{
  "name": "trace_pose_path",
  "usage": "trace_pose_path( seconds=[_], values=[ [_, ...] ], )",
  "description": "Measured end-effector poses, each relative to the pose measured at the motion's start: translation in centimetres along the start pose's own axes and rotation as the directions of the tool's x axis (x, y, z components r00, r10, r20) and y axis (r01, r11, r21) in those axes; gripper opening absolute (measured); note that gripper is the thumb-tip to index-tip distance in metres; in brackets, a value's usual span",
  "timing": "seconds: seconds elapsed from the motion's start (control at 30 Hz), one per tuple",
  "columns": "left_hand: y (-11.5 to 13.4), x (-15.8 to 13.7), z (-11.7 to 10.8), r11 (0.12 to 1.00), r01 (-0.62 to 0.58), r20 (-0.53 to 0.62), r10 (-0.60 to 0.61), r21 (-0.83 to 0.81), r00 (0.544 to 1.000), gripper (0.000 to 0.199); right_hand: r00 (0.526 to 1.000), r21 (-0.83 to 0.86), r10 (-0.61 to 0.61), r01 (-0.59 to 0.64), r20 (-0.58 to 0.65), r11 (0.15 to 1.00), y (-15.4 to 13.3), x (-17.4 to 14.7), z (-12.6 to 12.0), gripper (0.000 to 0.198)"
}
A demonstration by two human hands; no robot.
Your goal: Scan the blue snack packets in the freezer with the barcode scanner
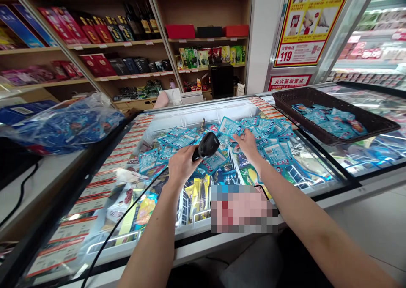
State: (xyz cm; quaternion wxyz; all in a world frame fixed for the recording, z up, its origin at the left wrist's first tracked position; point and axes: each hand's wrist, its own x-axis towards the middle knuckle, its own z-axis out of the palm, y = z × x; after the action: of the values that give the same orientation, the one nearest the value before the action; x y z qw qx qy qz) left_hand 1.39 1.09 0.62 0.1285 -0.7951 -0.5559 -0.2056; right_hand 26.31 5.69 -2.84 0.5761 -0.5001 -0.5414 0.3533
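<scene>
My left hand [182,163] is wrapped round the handle of a black barcode scanner [208,145], whose cord trails down to the left. In my right hand [247,144] is a blue snack packet [229,127], pinched near its lower right corner and tilted up. A printed label shows on the packet's face, and the scanner's head is close to its left and below. Many similar blue packets [275,152] lie spread over the freezer's glass top [314,161] around both hands.
A dark plastic basket [320,131] with several blue packets stands on the right. At left lies a clear plastic bag [72,119] of blue packs. A pixelated patch covers the freezer's front edge. Stocked shelves [127,42] line the back wall.
</scene>
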Motion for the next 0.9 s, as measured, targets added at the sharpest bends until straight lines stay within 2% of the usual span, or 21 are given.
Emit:
trace_pose_path(
  seconds=[0.07, 0.13, 0.27, 0.37, 0.53, 0.63, 0.73, 0.9],
  values=[
    [-0.3, 0.0, -0.1, 1.0, 0.015, -0.022, -0.015, 0.011, 1.0, 0.035, 0.997, -0.082, -0.016, 0.01, -0.073, 0.997, -0.2, 0.2, -0.6, 0.031],
    [-0.6, 0.0, -0.1, 0.999, 0.046, -0.051, -0.044, 0.026, 0.998, 0.035, 0.985, -0.268, -0.043, -0.003, -0.165, 0.964, -0.3, 0.4, -1.3, 0.029],
    [-1.0, -0.1, -0.4, 0.993, 0.108, -0.083, -0.103, 0.054, 0.991, 0.034, 0.955, -0.602, -0.103, -0.09, -0.279, 0.794, -0.3, 0.6, -2.6, 0.03],
    [-1.1, -0.1, -0.6, 0.993, 0.104, -0.088, -0.099, 0.051, 0.991, 0.034, 0.939, -0.695, -0.121, -0.147, -0.322, 0.704, -0.3, 0.5, -2.9, 0.043],
    [-1.1, -0.1, -0.7, 0.991, 0.106, -0.091, -0.099, 0.079, 0.991, 0.034, 0.921, -0.769, -0.242, -0.089, -0.305, 0.633, -1.1, -0.1, -3.0, 0.059],
    [-1.1, -0.1, -0.8, 0.99, 0.116, -0.084, -0.109, 0.081, 0.99, 0.035, 0.904, -0.839, -0.353, -0.01, -0.24, 0.544, -1.7, -0.6, -2.8, 0.051],
    [-1.2, -0.1, -0.9, 0.991, 0.121, -0.088, -0.115, 0.063, 0.989, 0.036, 0.907, -0.872, -0.414, 0.143, -0.073, 0.468, -2.0, -1.1, -2.3, 0.039],
    [-1.5, -0.2, -1.1, 0.985, 0.162, -0.087, -0.156, 0.056, 0.984, 0.038, 0.885, -0.806, -0.418, 0.395, 0.204, 0.442, -1.7, -1.5, -1.2, 0.031]
  ],
)
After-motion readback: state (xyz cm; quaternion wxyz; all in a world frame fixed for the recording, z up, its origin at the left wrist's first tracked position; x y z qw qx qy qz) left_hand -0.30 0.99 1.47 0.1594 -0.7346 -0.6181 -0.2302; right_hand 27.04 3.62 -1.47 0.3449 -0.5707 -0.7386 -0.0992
